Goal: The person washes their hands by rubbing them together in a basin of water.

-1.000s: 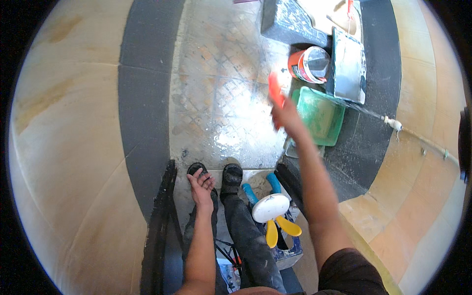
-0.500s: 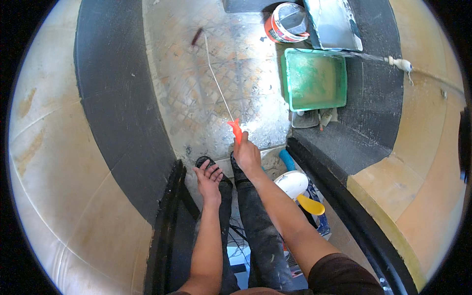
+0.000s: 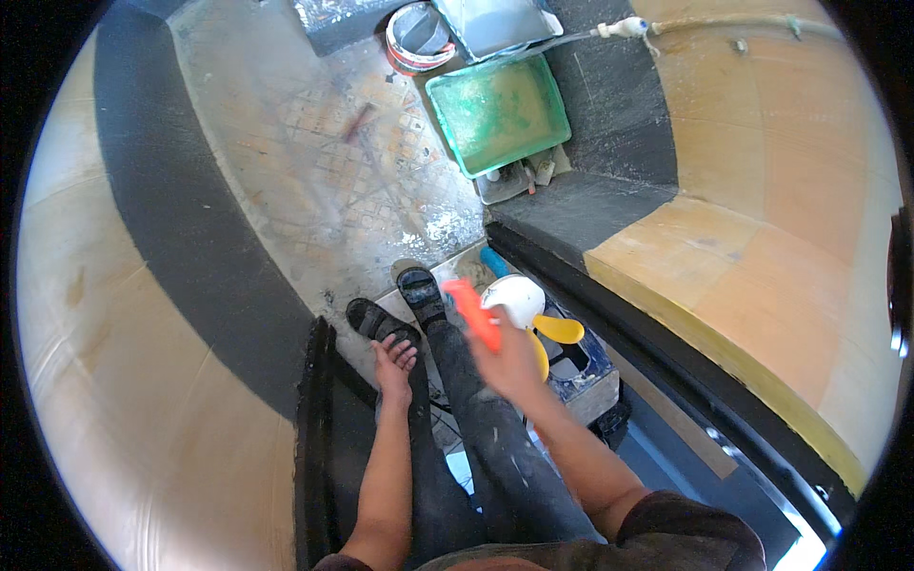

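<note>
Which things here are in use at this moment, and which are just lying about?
In use: orange tool gripped in right hand; left hand empty, resting on the knee.

Lying about: green tray, paint can, white-and-yellow fan.

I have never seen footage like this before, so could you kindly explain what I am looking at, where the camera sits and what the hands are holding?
There is no machine here: a person wears a wide fisheye camera on the head, looking down, so straight edges bend near the rim. The forearms enter from the lower edge.

The right hand grips an orange tool handle; it is blurred, so I cannot tell what kind of tool. The left hand rests open on the knee, holding nothing.

Below are dark trousers and black sandals. On the patterned tiled floor lie a green paint tray, a round tin and a grey tray. Beside the right leg are a white and yellow fan and a dark step.
</note>
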The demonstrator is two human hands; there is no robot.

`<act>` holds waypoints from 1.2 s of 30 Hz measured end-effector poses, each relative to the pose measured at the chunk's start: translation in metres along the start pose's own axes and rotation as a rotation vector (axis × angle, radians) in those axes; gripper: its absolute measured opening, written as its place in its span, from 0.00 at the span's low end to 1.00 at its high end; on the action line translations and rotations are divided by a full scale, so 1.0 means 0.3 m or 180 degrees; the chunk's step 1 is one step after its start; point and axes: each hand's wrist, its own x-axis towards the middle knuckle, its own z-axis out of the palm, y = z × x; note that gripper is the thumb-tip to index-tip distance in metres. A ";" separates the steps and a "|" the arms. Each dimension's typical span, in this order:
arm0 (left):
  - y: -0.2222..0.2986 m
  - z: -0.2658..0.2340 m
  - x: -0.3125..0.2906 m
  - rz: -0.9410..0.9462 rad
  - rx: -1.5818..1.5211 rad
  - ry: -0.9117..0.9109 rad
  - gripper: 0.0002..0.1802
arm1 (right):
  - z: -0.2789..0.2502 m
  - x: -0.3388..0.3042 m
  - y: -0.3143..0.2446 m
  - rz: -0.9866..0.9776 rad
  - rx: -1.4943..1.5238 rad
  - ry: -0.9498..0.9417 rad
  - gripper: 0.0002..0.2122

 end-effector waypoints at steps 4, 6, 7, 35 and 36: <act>0.022 -0.007 -0.196 -0.0034 0.0559 -0.0295 0.38 | -0.468 -0.143 -0.130 0.0072 -0.0665 0.0555 0.14; 0.018 0.042 -0.259 -0.0111 0.0767 -0.0480 0.38 | -0.637 -0.102 -0.108 0.0418 -0.1461 0.0980 0.14; 0.046 0.031 -0.290 0.0000 0.0931 -0.0445 0.38 | -0.685 -0.030 -0.083 0.0660 -0.1497 0.0951 0.14; 0.119 -0.300 -0.332 0.0053 0.1430 0.0529 0.33 | -0.758 1.027 0.076 -0.0232 -0.1435 0.1667 0.07; 0.106 -0.236 -0.329 0.0048 0.1418 0.0347 0.34 | -0.826 1.098 0.085 -0.0411 -0.0600 0.1620 0.07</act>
